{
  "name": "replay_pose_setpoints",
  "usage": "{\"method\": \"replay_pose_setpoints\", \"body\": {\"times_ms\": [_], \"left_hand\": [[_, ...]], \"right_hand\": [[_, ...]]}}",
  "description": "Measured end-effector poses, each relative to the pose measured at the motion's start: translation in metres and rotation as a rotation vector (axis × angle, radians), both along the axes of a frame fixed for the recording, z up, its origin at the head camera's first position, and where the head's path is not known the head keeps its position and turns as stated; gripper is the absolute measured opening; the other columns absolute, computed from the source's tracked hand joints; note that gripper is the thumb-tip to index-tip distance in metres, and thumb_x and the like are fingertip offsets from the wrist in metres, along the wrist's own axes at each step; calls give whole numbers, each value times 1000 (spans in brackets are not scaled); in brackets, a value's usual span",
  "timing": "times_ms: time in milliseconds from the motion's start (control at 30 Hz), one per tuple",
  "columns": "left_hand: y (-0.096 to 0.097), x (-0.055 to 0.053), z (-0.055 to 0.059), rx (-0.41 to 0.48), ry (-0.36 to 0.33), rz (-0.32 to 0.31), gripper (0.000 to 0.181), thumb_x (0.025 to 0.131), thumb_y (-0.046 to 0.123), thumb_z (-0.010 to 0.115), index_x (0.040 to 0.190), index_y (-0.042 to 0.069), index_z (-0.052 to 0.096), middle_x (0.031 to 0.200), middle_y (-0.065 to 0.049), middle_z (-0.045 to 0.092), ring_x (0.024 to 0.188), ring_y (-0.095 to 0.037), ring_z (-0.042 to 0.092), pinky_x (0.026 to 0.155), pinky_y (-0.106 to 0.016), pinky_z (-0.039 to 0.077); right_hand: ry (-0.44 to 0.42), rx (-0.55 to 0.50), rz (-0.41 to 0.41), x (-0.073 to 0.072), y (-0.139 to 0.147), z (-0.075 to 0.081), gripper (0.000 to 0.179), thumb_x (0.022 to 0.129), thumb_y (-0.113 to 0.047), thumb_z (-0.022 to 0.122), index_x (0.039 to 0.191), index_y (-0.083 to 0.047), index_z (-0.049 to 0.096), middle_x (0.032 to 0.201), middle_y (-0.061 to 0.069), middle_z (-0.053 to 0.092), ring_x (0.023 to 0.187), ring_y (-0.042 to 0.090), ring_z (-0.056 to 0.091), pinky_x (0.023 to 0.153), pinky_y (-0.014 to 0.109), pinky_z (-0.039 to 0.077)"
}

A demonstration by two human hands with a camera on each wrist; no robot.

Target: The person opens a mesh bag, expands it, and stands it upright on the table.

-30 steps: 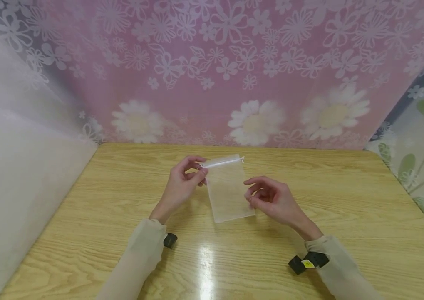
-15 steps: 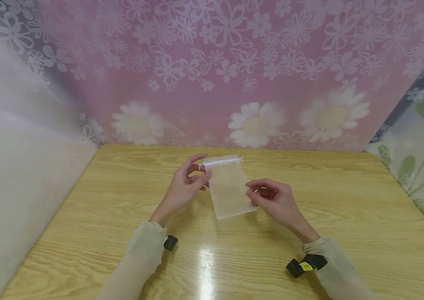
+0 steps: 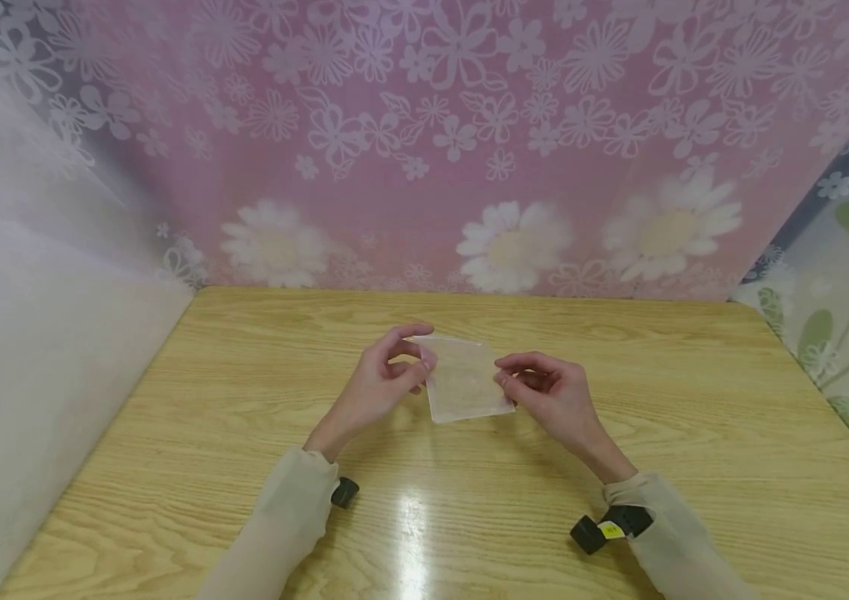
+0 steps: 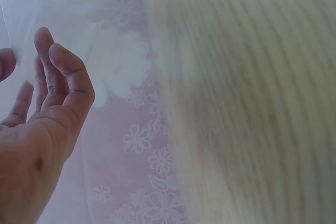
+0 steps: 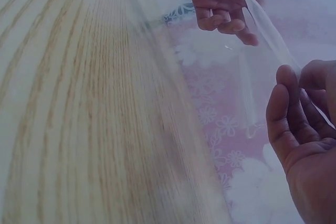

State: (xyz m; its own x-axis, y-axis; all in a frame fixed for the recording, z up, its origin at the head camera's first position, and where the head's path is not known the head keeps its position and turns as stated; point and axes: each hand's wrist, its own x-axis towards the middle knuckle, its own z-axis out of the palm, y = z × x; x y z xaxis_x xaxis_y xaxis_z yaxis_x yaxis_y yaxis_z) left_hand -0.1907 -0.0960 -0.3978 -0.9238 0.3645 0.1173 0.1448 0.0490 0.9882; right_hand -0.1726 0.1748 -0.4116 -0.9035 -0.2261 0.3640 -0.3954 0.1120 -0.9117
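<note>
A sheer white drawstring pouch (image 3: 469, 382) is held up between both hands over the table, its far part tipped away in the head view. My left hand (image 3: 385, 377) pinches its left edge between thumb and fingers, the index finger stretched along the top. At the opposite edge, my right hand (image 3: 551, 393) pinches the pouch near its lower right corner. From the right wrist, the pouch (image 5: 269, 32) appears nearly edge-on, with its drawstring end hanging down behind. In the left wrist view the left hand (image 4: 55, 95) has its fingers loosely bent beside the see-through fabric.
Below the hands lies a wood-grain table (image 3: 244, 500) with a bright light reflection near its front. A pink flowered curtain (image 3: 394, 192) closes off the back, and a pale curtain (image 3: 42, 333) stands along the left. Black wrist cameras sit on both sleeves.
The pouch's drawstring end has tipped back and down, so the pouch looks shorter now. My left hand has moved slightly right and nearer; my right hand has closed its fingers on the pouch's edge.
</note>
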Motion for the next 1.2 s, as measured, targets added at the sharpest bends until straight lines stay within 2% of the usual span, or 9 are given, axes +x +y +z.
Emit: {"method": "replay_pose_setpoints", "body": {"times_ms": [100, 200, 367, 533, 633, 800, 1033, 1200], "left_hand": [[0, 2, -1, -22, -7, -9, 40, 102, 14, 63, 141, 18, 56, 115, -11, 64, 91, -42, 70, 86, -61, 57], [-1, 5, -3, -30, -11, -22, 39, 102, 15, 64, 141, 16, 57, 117, -13, 65, 95, -50, 67, 86, -60, 58], [-1, 9, -6, -51, -7, -42, 38, 102, 18, 65, 139, 14, 58, 119, -14, 66, 94, -51, 67, 86, -60, 57], [-1, 13, -8, -62, -30, -65, 33, 102, 17, 65, 134, 15, 61, 114, -13, 67, 94, -50, 68, 87, -59, 57], [0, 16, -8, -68, -34, -78, 30, 102, 16, 64, 132, 18, 63, 111, -13, 67, 95, -49, 69, 87, -58, 57], [-1, 21, -6, -76, 4, -113, 28, 102, 13, 63, 130, 17, 64, 108, -12, 68, 96, -47, 69, 86, -56, 58], [-4, 26, -3, -136, 45, -166, 33, 96, 17, 74, 127, 23, 66, 112, -5, 66, 99, -24, 71, 86, -36, 61], [-4, 27, -2, -165, 71, -168, 34, 92, 20, 78, 125, 24, 68, 118, -1, 66, 98, -19, 70, 85, -34, 61]], "right_hand": [[-2, -9, -2, -1, 0, 0, 18, 94, 6, 67, 112, 10, 70, 94, -8, 75, 67, 8, 67, 59, 27, 57], [-6, -14, -9, 0, 1, 0, 18, 94, 6, 67, 111, 11, 70, 94, -8, 75, 68, 7, 68, 61, 25, 58], [-23, -21, -21, 0, 2, 2, 18, 95, 5, 67, 111, 11, 69, 94, -9, 76, 70, 6, 69, 63, 23, 59], [-39, -11, -45, 0, 3, 1, 16, 94, 2, 69, 109, 9, 71, 92, -8, 75, 68, 7, 68, 62, 25, 59], [-43, -16, -51, 1, 4, 1, 16, 94, 2, 69, 109, 9, 71, 92, -8, 75, 68, 7, 68, 62, 25, 59], [-45, -23, -60, 0, 4, 2, 16, 94, 2, 69, 108, 10, 71, 92, -8, 75, 67, 6, 68, 61, 25, 58], [-66, -46, -73, -1, 4, 1, 16, 93, 3, 70, 107, 12, 70, 90, -8, 75, 66, 6, 68, 60, 23, 58], [-75, -54, -72, -1, 4, 2, 16, 93, 3, 70, 107, 12, 70, 91, -8, 74, 66, 5, 68, 61, 22, 58]]}}
